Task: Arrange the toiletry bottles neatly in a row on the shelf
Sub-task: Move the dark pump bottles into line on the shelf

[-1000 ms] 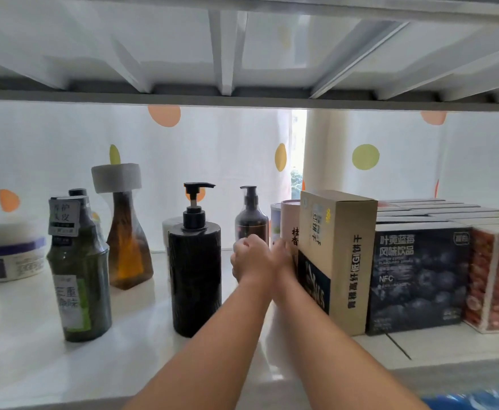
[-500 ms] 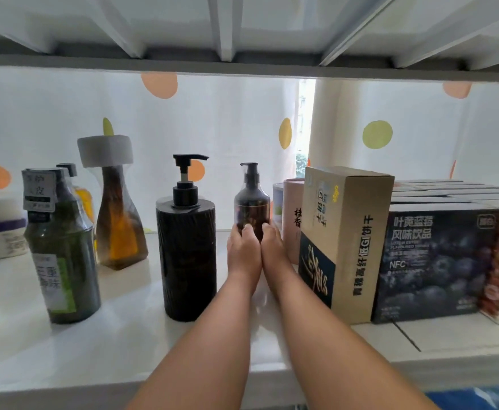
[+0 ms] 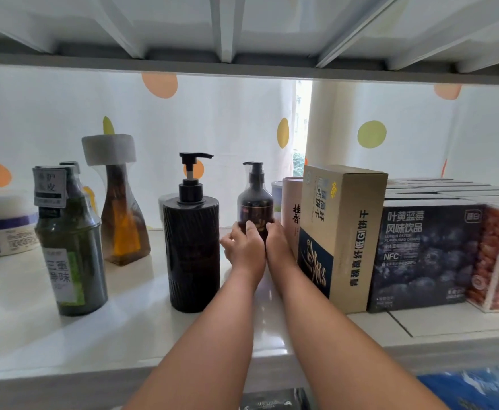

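While it stands upright toward the shelf's [image 3: 65, 335] back edge, the small brown pump bottle [image 3: 255, 207] is clasped low on its body by the left hand [image 3: 244, 247] and right hand [image 3: 278, 247], directly ahead of both. Just left stands the black pump bottle [image 3: 193, 250]; a pink tube [image 3: 292, 211] crowds its right.

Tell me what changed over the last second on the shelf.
Both hands reached deeper between the black pump bottle and the boxes: the left hand and right hand went from closed together short of the small dark pump bottle to cupping its base. The bottle itself has not visibly shifted. The other bottles and the beige box stayed put.
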`<state>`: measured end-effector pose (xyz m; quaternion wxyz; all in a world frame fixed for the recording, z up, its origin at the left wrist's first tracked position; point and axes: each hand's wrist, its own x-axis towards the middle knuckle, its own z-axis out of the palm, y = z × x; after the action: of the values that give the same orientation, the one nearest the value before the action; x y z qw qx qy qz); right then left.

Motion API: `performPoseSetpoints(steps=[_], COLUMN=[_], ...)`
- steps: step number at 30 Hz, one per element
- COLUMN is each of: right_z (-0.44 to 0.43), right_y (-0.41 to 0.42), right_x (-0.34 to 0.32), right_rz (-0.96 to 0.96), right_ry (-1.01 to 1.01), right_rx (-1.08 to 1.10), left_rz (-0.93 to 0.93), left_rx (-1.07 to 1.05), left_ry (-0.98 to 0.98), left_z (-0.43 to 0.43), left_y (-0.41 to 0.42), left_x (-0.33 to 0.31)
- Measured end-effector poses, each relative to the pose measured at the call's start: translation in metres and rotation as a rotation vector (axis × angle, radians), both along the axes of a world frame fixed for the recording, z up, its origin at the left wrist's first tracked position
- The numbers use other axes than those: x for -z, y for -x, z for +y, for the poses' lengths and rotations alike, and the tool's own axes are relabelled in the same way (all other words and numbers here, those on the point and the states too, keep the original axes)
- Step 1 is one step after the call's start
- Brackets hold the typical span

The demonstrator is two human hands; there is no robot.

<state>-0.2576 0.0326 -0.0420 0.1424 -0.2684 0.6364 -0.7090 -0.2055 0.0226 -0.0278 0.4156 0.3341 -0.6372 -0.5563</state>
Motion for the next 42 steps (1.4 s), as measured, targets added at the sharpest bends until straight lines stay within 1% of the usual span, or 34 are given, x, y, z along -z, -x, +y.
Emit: performPoseSetpoints(steps=[2,5,9,12,15,18,22,25,28,33,36,39,42], right_z=[0.004,0.016,0.032,0.046,0.062,0.076,0.092,0.104,0.117,0.129,0.124,0.115,0.113], right_y=[-0.003,-0.011,-0.019,-0.031,-0.046,-0.059,-0.08,-0.094,-0.108,-0.112,-0.113,-0.112,-0.11], right_x=[-0.003,-0.014,-0.025,-0.027,-0.029,-0.027,-0.023,-0.021,-0.023,-0.017,-0.011,-0.009,-0.009], right_rz=[-0.005,-0.055,-0.135,-0.139,-0.122,-0.101,-0.001,-0.022,-0.028,0.139,0.244,0.306,0.349], right_ry=[-0.006,0.001,0.053,0.029,0.0,-0.035,-0.084,-0.098,-0.082,-0.175,-0.238,-0.285,-0.3], right_rx=[-0.009,0.013,0.031,0.035,0.069,0.057,0.021,-0.021,-0.018,-0.004,0.071,0.193,0.226], left_rz=[-0.019,0.006,0.059,0.031,0.046,0.048,0.035,0.011,-0.002,0.038,0.053,0.076,0.063], left_rx=[0.028,0.067,0.106,0.145,0.189,0.218,0.228,0.245,0.295,0.361,0.382,0.397,0.398], left_ry=[0.037,0.014,-0.088,-0.121,-0.105,-0.029,0.085,0.112,0.111,0.118,0.085,0.053,0.062], left_z=[0.0,0.002,0.012,0.022,0.036,0.05,0.066,0.075,0.079,0.076,0.072,0.07,0.07], left_y=[0.0,-0.003,-0.01,-0.02,-0.036,-0.059,-0.089,-0.102,-0.113,-0.125,-0.126,-0.126,-0.124], left_x=[0.001,0.001,-0.008,-0.011,-0.008,-0.004,0.002,0.002,0.001,0.005,0.005,0.007,0.008])
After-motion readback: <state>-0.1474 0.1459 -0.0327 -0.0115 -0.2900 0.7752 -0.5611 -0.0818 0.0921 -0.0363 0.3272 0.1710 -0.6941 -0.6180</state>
